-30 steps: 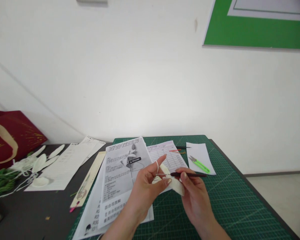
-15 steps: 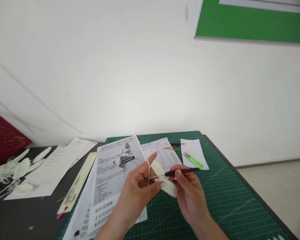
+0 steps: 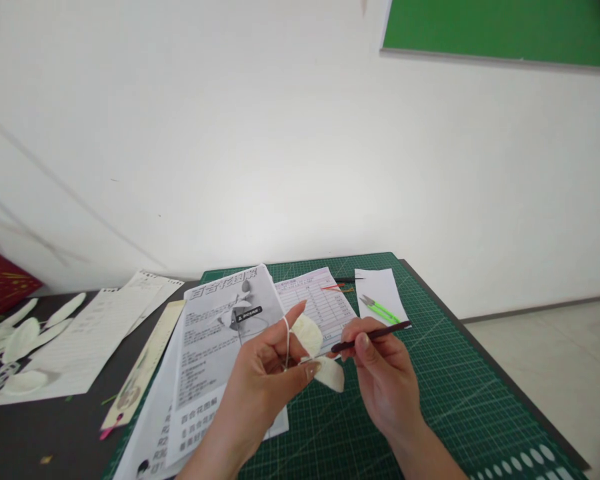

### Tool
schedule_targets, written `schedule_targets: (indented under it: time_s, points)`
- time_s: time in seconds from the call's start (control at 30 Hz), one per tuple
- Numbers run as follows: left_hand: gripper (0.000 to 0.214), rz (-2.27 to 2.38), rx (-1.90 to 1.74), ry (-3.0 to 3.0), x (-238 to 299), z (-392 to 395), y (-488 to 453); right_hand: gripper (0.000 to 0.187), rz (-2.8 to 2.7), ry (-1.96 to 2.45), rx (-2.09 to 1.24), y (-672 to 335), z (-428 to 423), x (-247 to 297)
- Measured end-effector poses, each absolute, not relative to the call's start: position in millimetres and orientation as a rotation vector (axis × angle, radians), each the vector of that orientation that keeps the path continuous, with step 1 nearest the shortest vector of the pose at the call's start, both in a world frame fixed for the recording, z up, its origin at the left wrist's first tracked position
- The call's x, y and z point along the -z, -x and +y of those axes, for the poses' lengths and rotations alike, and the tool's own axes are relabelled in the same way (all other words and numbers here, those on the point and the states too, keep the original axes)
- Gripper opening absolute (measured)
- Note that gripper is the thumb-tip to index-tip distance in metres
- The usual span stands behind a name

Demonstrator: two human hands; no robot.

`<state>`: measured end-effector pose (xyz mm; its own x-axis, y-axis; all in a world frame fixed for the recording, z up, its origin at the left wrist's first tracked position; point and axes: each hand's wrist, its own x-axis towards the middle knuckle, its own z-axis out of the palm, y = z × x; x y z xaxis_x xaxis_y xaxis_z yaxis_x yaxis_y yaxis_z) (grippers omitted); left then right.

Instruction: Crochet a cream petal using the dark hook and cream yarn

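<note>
My left hand (image 3: 267, 373) is closed in a pinch on a small cream crocheted piece (image 3: 320, 353), with white yarn looped over its raised forefinger. My right hand (image 3: 380, 380) grips a dark crochet hook (image 3: 373, 335), its tip pointing left into the cream piece. Both hands hover above a green cutting mat (image 3: 430, 400). A printed instruction sheet (image 3: 220, 347) lies under my left wrist.
Green snips (image 3: 377, 308) rest on a white slip at the mat's far side, beside a lined form (image 3: 320, 303). Cream petal shapes (image 3: 25, 333) and white yarn lie on the dark table at left. A red bag (image 3: 0, 283) stands far left. The table edge drops off at right.
The camera has swung right and down, so everything slides left in view. My right hand has drawn the hook slightly back and tilted its handle upward; my left hand keeps its pinch.
</note>
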<state>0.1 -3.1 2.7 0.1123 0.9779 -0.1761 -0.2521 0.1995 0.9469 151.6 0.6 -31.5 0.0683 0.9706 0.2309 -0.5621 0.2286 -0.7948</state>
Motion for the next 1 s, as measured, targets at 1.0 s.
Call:
schedule_targets:
  time_s: [1.0]
  points:
    - [0.071,1.066,-1.16,-0.834,-9,-4,-2,0.012,-1.121,0.588,-0.886,-158,-7,31]
